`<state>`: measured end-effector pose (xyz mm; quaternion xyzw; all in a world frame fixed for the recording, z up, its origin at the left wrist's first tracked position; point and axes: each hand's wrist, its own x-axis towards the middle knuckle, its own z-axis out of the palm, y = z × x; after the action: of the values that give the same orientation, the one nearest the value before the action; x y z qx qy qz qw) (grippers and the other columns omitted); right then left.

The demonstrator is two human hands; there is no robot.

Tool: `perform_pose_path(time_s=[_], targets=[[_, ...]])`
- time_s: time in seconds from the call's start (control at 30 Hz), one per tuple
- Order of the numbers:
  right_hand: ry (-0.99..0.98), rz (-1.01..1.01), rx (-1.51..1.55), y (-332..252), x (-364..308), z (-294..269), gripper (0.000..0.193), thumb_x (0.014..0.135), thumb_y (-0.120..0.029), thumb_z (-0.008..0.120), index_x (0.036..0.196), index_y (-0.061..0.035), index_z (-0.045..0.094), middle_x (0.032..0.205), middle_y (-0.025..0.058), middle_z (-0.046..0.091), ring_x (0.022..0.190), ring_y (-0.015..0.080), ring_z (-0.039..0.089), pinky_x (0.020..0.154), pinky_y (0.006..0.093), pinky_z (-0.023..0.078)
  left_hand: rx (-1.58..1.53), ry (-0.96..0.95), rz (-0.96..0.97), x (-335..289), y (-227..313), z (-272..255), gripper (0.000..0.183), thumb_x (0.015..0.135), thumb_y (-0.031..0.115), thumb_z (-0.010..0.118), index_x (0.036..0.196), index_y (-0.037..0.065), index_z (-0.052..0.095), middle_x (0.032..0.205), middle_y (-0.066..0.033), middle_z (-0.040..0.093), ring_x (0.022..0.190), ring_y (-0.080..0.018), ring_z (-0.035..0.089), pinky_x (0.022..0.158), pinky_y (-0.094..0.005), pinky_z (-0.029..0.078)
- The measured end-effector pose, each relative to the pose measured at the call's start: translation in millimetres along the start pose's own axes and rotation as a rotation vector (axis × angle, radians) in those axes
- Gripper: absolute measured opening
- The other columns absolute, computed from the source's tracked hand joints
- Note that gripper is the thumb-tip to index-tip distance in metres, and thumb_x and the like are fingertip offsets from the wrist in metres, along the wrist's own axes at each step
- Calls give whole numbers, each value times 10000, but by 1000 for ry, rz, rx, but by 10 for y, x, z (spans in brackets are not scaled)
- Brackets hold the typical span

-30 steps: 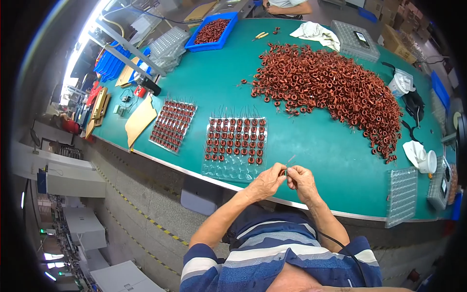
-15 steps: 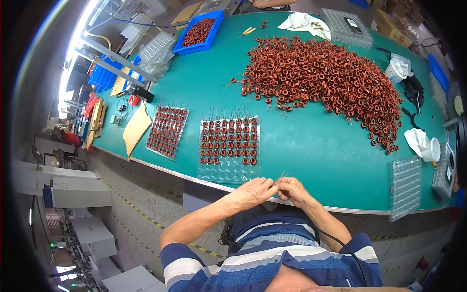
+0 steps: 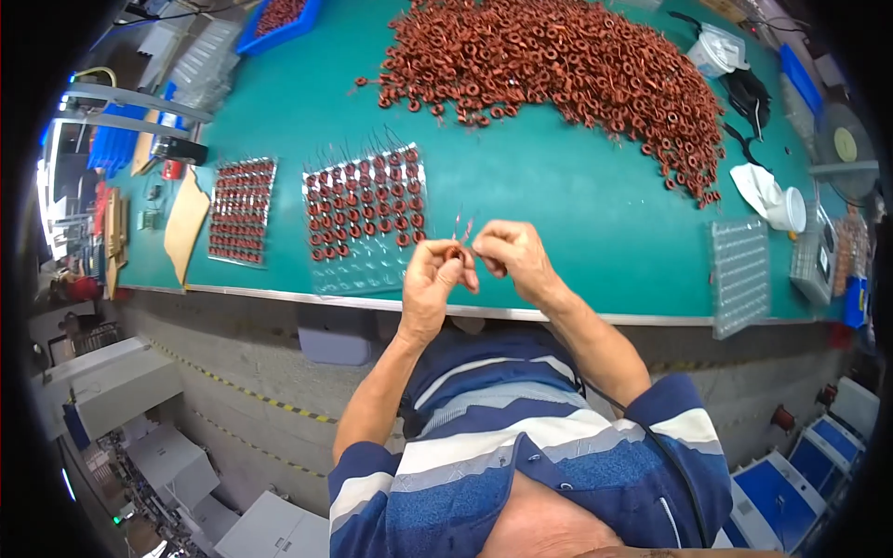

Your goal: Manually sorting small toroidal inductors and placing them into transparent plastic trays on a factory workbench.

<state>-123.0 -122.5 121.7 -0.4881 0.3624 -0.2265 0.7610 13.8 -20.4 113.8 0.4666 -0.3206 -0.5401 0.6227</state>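
My left hand (image 3: 430, 284) pinches a small red-brown ring coil (image 3: 453, 252), whose thin wire leads point up and away from me. Close on its right, my right hand (image 3: 523, 263) has its fingers curled together beside the leads; whatever they grip is too small to make out. To the left of my hands lies a clear plastic tray (image 3: 349, 279), its far rows filled with similar coils with wires sticking up and its near pockets bare. Farther left is another clear tray of coils (image 3: 242, 212).
A large heap of loose ring coils (image 3: 558, 70) covers the far middle and right of the green table (image 3: 567, 209). An unfilled clear tray (image 3: 740, 277) overhangs the front edge at right, near a white cup (image 3: 787, 211). Tan board (image 3: 187, 226) lies at left.
The view has shifted, so the table's things sit higher and further left. My hands, formerly close together at the table edge, have come apart somewhat, and the coil in my left hand now shows.
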Motion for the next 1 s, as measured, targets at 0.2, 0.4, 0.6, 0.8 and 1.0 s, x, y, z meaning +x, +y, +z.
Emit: perform_pose_path(time_s=[0.2, 0.4, 0.6, 0.8, 1.0], targets=[[-7, -61, -57, 144, 29, 47, 212, 865, -205, 646, 783, -12, 618, 617, 4, 547, 529, 72, 465, 490, 228, 374, -69, 19, 5, -37, -81, -62, 256, 988, 126, 441, 1205, -3, 396, 913, -105, 551, 758, -162, 581, 683, -294, 514], [-21, -78, -53, 246, 8, 188, 207, 872, -222, 668, 833, -23, 627, 685, 16, 602, 600, 75, 509, 529, 220, 404, 139, 38, -5, -155, -120, -157, 330, 993, 150, 428, 1270, -26, 391, 875, -64, 523, 720, -112, 512, 647, -251, 451], [-25, 3, -62, 312, 98, 355, 199, 859, -193, 675, 883, 0, 635, 703, 18, 597, 625, 76, 524, 563, 226, 418, -15, 132, -14, -233, -202, -258, 271, 989, 157, 449, 1200, -12, 468, 842, -43, 533, 703, -99, 509, 629, -235, 441], [-34, -44, -6, 349, 180, 587, 280, 876, -264, 663, 960, 2, 638, 788, 26, 598, 694, 88, 528, 610, 232, 426, -192, 230, -70, -270, -279, -463, 217, 975, 164, 489, 1111, -2, 518, 792, -44, 550, 646, -106, 514, 578, -236, 433], [-19, 20, 4, 561, 372, 730, 244, 924, -228, 594, 982, 6, 629, 781, 30, 601, 668, 96, 542, 601, 240, 442, -279, 293, -99, -340, -297, -648, 156, 968, 135, 494, 1052, 7, 518, 760, -38, 543, 623, -102, 513, 558, -238, 427]])
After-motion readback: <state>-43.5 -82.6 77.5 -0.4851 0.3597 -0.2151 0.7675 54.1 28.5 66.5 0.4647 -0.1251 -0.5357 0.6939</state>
